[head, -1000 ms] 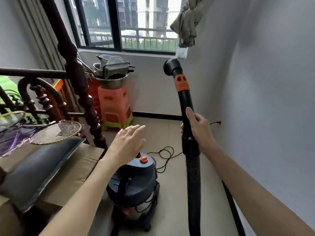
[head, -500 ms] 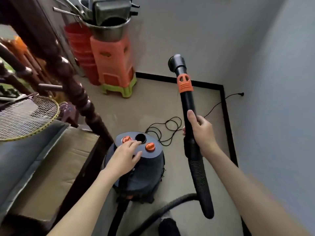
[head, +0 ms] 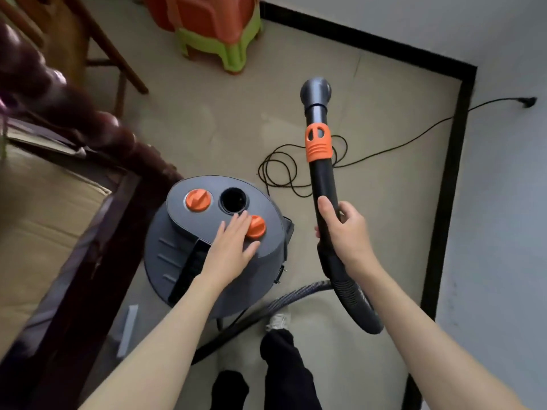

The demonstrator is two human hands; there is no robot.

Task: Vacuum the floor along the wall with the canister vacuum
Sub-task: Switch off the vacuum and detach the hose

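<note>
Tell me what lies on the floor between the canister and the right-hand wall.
In the head view: the coiled black power cord and the wand, gripped by the right hand.

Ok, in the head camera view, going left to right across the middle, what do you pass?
Dark wooden post → canister vacuum → left hand resting flat on the canister top by an orange knob → right hand gripping the black wand → black baseboard → grey wall.
</note>
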